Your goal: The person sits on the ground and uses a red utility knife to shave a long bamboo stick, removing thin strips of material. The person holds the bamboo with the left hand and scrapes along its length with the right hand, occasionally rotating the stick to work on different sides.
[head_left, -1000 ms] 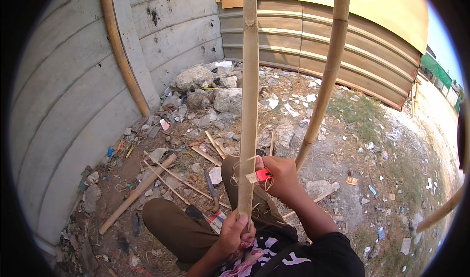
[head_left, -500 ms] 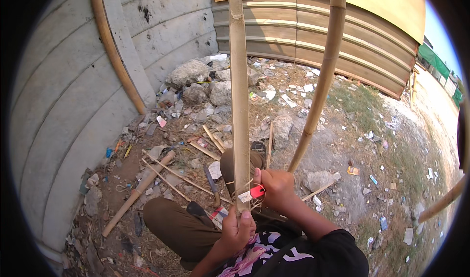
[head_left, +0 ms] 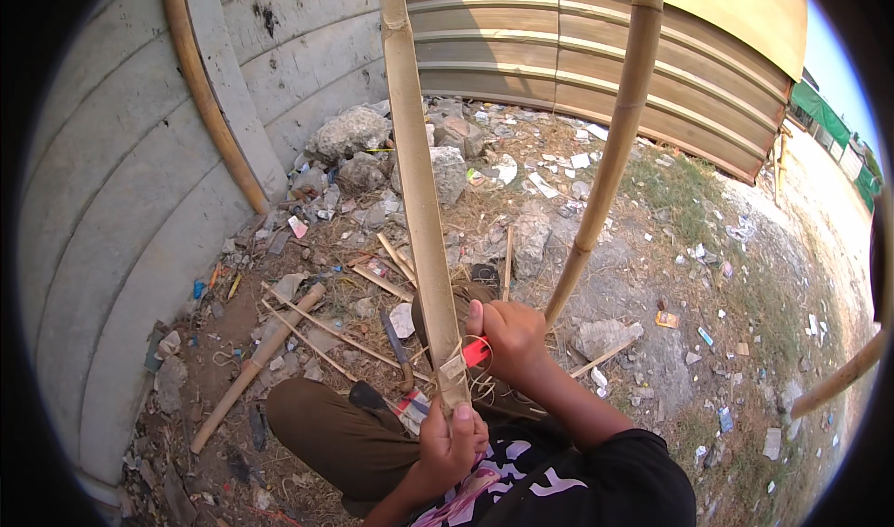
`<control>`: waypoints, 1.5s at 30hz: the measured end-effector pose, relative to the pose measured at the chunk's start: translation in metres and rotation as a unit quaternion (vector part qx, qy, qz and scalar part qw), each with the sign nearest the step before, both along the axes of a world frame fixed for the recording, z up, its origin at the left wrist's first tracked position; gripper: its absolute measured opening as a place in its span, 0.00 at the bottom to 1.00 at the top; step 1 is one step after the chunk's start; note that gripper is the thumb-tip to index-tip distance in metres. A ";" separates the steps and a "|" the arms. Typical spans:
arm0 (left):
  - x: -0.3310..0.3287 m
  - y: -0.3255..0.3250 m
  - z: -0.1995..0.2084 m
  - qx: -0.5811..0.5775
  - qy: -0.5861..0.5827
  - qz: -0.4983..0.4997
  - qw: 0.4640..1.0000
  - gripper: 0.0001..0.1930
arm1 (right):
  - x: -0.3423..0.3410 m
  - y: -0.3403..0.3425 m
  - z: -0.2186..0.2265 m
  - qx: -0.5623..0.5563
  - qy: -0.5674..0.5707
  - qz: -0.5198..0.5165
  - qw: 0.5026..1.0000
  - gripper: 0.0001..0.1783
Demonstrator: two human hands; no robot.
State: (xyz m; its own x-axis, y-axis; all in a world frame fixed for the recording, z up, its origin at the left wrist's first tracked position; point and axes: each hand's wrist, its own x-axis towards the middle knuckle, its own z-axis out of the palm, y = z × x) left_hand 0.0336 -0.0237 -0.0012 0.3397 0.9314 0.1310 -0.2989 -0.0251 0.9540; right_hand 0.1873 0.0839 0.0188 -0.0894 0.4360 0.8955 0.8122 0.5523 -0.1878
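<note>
A long split bamboo strip [head_left: 416,155] rises from my lap, its upper end leaning left and out of view. My left hand [head_left: 452,439] grips its lower end, thumb pointing up along it. Just above, my right hand [head_left: 514,339] is closed on a red-handled knife [head_left: 476,351]. Its pale blade seems to lie against the strip, though the edge is hard to make out. Thin curled bamboo shavings [head_left: 484,374] hang around the knife and the strip. Fingers hide most of the handle.
Behind my right hand stands a round bamboo pole [head_left: 605,164]. Cut bamboo pieces [head_left: 251,373] and a dark-bladed tool [head_left: 395,345] lie by my knees. Rocks [head_left: 349,134] and litter cover the ground before a concrete wall [head_left: 121,201] and a corrugated metal fence [head_left: 521,47].
The bamboo strip's upper part has swung left, so it now leans. My right hand and the knife have shifted slightly left and down; my left hand keeps its grip.
</note>
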 end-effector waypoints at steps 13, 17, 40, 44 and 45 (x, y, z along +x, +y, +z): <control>0.002 -0.004 -0.003 0.002 -0.002 -0.028 1.000 0.11 | 0.002 0.048 0.048 0.002 0.077 -0.002 0.997 0.20; 0.000 -0.006 -0.008 0.003 -0.033 -0.015 0.999 0.14 | 0.003 0.061 0.066 0.038 0.048 0.018 0.998 0.19; 0.006 -0.009 -0.011 0.038 0.021 -0.038 0.998 0.13 | 0.034 0.135 0.167 0.072 0.094 -0.034 0.992 0.19; 0.005 -0.010 -0.021 0.036 0.032 -0.039 0.998 0.13 | 0.050 0.158 0.179 0.008 0.100 -0.120 0.988 0.14; 0.006 -0.009 -0.026 0.048 0.063 -0.047 0.996 0.13 | 0.053 0.165 0.195 -0.080 0.171 -0.159 0.969 0.15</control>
State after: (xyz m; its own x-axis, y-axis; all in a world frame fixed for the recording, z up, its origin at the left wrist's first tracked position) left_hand 0.0398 -0.0322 -0.0276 0.4447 0.8799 0.1676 -0.1815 -0.0947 0.9788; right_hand 0.2407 0.2485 0.2138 0.3630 0.5275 0.7681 0.8117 0.2257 -0.5387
